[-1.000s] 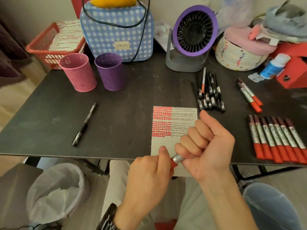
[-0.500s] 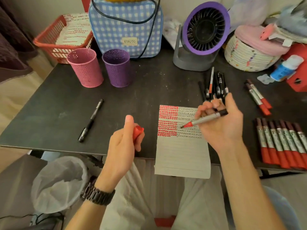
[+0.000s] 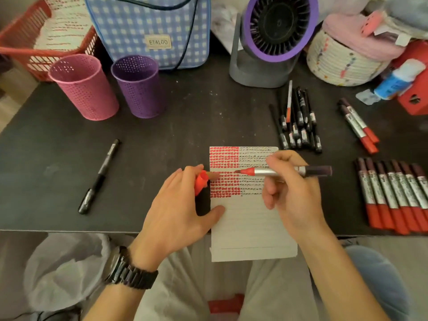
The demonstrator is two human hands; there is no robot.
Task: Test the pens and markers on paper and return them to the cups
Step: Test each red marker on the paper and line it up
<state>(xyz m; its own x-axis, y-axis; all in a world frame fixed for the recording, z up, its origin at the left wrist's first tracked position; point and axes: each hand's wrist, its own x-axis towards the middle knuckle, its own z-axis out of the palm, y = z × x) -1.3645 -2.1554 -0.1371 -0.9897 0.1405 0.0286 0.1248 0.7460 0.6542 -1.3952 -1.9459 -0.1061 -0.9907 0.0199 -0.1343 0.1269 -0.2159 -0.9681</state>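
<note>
My right hand [image 3: 293,193] grips an uncapped red marker [image 3: 284,171], its tip over the red marks on the lined paper [image 3: 250,225]. The paper overhangs the table's front edge. My left hand [image 3: 176,214] holds the red cap [image 3: 200,181] between its fingers while its thumb presses the paper's left edge. A pink cup [image 3: 84,86] and a purple cup [image 3: 139,85] stand at the back left. Several red-capped markers [image 3: 393,195] lie in a row at the right, two more [image 3: 357,125] farther back, and several black pens [image 3: 298,121] behind the paper.
A single black pen [image 3: 99,176] lies on the dark table [image 3: 180,121] at the left. Along the back stand a red basket [image 3: 34,40], a checked bag [image 3: 148,28], a purple fan [image 3: 273,40] and a woven basket [image 3: 340,59]. A bin [image 3: 62,269] sits below the table.
I pulled the cap off the marker. My right hand carried the marker to the paper, and my left hand came down onto the paper's left edge with the cap.
</note>
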